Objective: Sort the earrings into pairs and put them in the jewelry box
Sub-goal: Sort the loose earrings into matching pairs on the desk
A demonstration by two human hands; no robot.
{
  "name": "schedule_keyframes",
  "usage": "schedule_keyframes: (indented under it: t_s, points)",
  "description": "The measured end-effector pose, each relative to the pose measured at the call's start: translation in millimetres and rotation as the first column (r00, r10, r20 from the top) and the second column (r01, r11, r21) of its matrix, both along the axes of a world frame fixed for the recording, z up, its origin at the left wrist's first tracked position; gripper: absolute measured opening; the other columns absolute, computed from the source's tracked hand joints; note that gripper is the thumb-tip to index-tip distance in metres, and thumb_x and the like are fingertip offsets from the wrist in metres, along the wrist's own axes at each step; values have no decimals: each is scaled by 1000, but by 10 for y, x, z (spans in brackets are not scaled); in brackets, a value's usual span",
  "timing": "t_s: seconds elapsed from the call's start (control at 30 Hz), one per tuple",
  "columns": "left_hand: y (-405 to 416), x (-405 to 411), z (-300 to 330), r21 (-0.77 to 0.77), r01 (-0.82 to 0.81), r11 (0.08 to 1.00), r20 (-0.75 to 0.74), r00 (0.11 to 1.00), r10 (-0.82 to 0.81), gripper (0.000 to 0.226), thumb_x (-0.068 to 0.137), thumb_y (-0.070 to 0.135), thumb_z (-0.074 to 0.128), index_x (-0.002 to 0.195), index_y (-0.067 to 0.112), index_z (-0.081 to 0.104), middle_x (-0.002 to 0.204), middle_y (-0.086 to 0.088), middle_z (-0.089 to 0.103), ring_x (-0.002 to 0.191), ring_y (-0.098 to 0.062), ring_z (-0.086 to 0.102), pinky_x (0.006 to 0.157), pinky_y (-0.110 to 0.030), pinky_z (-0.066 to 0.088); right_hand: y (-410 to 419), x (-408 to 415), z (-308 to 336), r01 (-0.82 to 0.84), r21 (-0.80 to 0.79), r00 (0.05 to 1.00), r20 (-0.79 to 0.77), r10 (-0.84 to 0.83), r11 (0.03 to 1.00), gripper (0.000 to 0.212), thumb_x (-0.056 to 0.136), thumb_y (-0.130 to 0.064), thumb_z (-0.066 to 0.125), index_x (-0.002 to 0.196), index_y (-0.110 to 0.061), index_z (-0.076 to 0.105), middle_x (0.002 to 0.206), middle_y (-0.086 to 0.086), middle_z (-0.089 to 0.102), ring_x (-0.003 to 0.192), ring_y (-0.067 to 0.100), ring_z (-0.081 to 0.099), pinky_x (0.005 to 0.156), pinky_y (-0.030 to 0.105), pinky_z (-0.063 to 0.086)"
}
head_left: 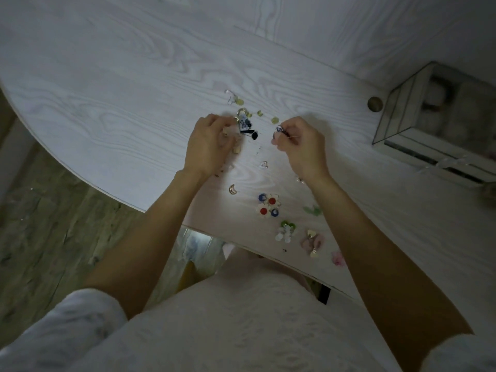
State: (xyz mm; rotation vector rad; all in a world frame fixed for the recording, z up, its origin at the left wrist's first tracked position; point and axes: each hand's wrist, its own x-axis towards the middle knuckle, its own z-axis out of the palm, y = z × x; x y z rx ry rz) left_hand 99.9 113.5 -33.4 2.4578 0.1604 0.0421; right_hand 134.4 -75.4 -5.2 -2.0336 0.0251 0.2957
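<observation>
no readable text, labels or numbers

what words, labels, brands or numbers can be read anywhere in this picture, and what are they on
None: no readable text shows anywhere.
The glass jewelry box bears no label that can be made out.
The earrings on the white table carry only colours and shapes, no lettering.
The blue-and-white earring pinched in the right hand has a pattern, too small and blurred to read as text.

On the white table (134, 76), the right hand (300, 146) pinched a blue-and-white earring (279, 129), while the left hand (208, 145) held its match (244, 123) at nine o'clock of it. The glass jewelry box (429, 108) stood at two o'clock, flower earrings (268, 205) at six.
</observation>
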Motion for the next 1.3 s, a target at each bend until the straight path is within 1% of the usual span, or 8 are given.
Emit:
schedule_keyframes:
  t_s: [0.13, 0.3, 0.53, 0.7, 0.9, 1.13, 1.23, 1.3]
  points:
    - [-87, 374, -31, 39, -31, 999, -66, 997, 33, 32, 85, 20, 62, 115, 11, 60, 116, -13, 58, 106, -30, 48, 82, -24, 33, -57, 40, -45, -28, -141, 999, 20, 31, 990, 12, 86, -8, 63, 98, -10, 65, 97, 8, 71, 82, 10, 63, 78, 24, 52]
    - [-138, 481, -56, 98, 96, 991, -96, 992, -87, 28, 79, 12, 67, 107, 10, 63, 108, -16, 57, 102, -34, 48, 77, -34, 39, -99, -8, -135, -86, -299, 991, 74, 113, 950, 15, 87, -10, 62, 101, -11, 67, 102, 5, 71, 90, 16, 66, 78, 28, 53]
    - [-52, 586, -27, 83, 226, 971, -189, 960, -208, 38, 81, 16, 67, 118, 12, 61, 113, -14, 56, 103, -30, 53, 79, -28, 39, -113, -26, -234, -124, -449, 978, 96, 186, 885, 15, 89, -12, 58, 101, -11, 67, 97, 7, 68, 85, 20, 62, 69, 27, 47]
    - [-19, 660, 71, 141, 278, 950, -253, 938, -237, 30, 80, 20, 68, 101, 3, 55, 104, -17, 58, 92, -32, 55, 73, -32, 38, -82, -23, -241, -183, -538, 963, 70, 260, 823, 22, 89, -15, 57, 110, -12, 64, 109, 7, 62, 93, 24, 60, 72, 30, 47]
    - [108, 520, 161, 103, 185, 977, -148, 974, -169, 15, 87, 19, 61, 96, 8, 57, 93, -8, 66, 85, -24, 59, 68, -28, 38, -35, -7, -253, -234, -576, 953, 24, 302, 784, 14, 88, -11, 56, 100, -9, 62, 101, 8, 60, 86, 23, 57, 64, 27, 36]
    - [-105, 271, 385, -199, 130, 971, 82, 990, -115, 13, 86, 22, 63, 88, 12, 55, 97, -2, 55, 84, -10, 54, 69, -19, 43, -114, -61, -180, -172, -465, 970, 74, 232, 868, 9, 89, -9, 55, 92, -6, 62, 94, 10, 57, 77, 17, 51, 65, 24, 38]
    - [-356, 217, 465, -368, 149, 918, 51, 989, -140, 11, 89, 18, 60, 87, 13, 51, 110, 2, 59, 90, -2, 57, 72, -9, 45, -295, -107, -104, -83, -344, 986, 107, 127, 935, 5, 88, -10, 58, 89, -8, 62, 94, 7, 55, 79, 14, 52, 70, 22, 42]
    - [-557, 201, 461, -478, 157, 864, 9, 985, -174, 13, 92, 18, 57, 88, 11, 46, 106, 0, 66, 84, 0, 61, 68, -14, 47, -451, -139, -54, 11, -237, 995, 96, 12, 971, 2, 87, -9, 60, 86, -9, 62, 93, 7, 60, 79, 15, 57, 71, 22, 48]
